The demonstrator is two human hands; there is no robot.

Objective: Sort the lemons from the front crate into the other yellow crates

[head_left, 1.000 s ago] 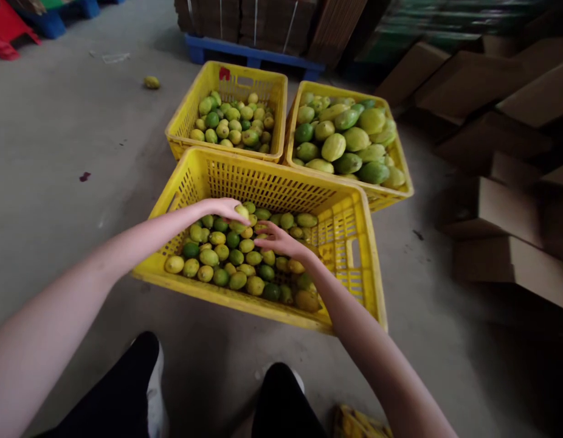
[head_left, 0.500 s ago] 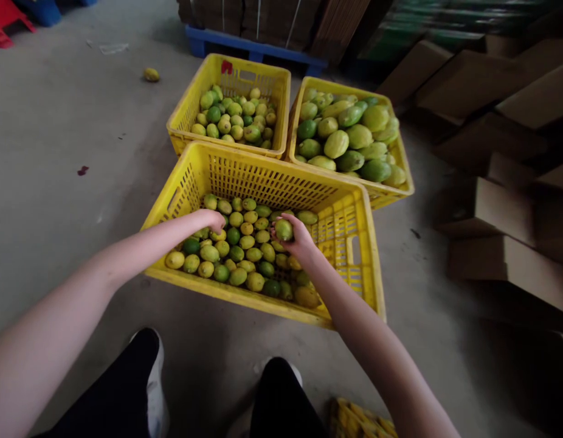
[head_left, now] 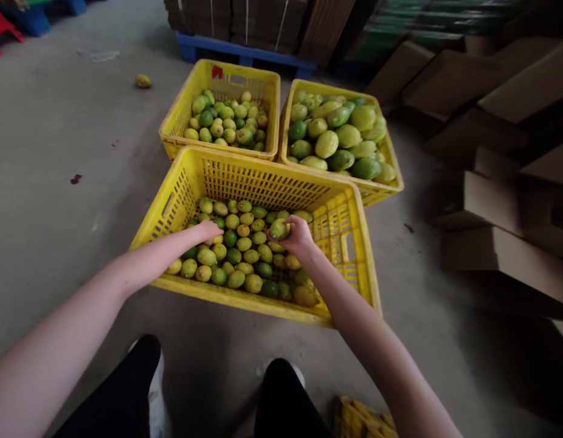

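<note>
A yellow slatted crate stands in front of me with a layer of green and yellow lemons on its bottom. My right hand is closed round a greenish lemon, held just above the other fruit on the right side. On the left side, my left hand reaches down among the lemons. Its fingers are curled about a yellow lemon, which they partly cover; the fingertips are mostly hidden.
Behind stand a yellow crate of lemons and another with larger green-yellow fruit. One fruit lies on the floor. Cardboard boxes are at the right. A blue pallet bears stacked cardboard. Another yellow crate is near my feet.
The view has shifted slightly. My right hand has turned the lemon, so that its pointed side now shows. My left hand stays low among the lemons, its fingers lying a little flatter.
</note>
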